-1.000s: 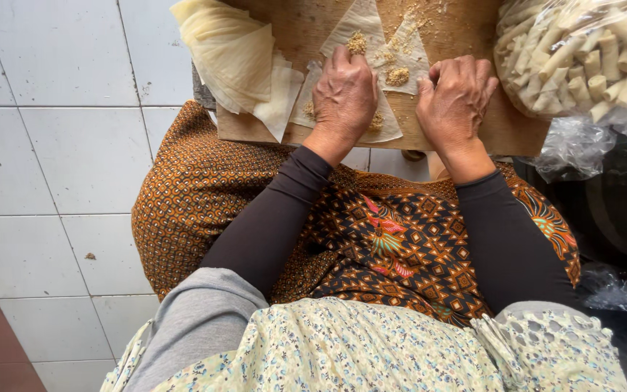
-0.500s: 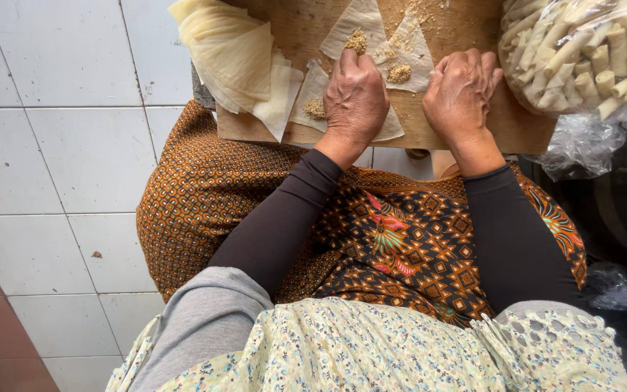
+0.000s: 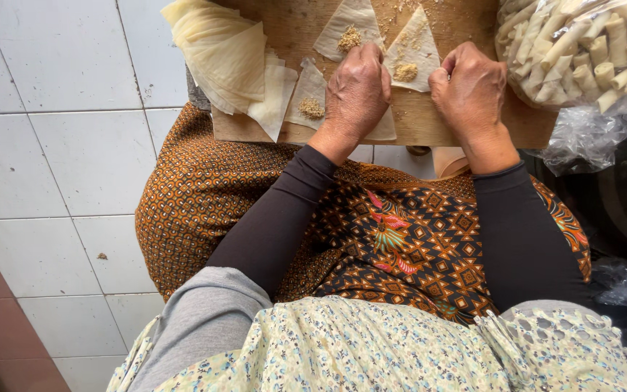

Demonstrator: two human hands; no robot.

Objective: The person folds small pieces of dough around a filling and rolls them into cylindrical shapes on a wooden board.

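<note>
fingers of the left hand [image 3: 358, 91] and right hand [image 3: 469, 87] curl together, pinching a triangular wrapper [image 3: 412, 54] with filling, upper centre of the frame, on a wooden board [image 3: 429, 120]; stacked wrappers [image 3: 219, 54] upper left, bagged rolls [image 3: 582, 47] upper right

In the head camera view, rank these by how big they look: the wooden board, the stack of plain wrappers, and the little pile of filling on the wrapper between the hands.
1. Wooden board, though its top runs out of frame.
2. Stack of plain wrappers at the board's left end.
3. Pile of filling, between the left hand and right hand.
</note>
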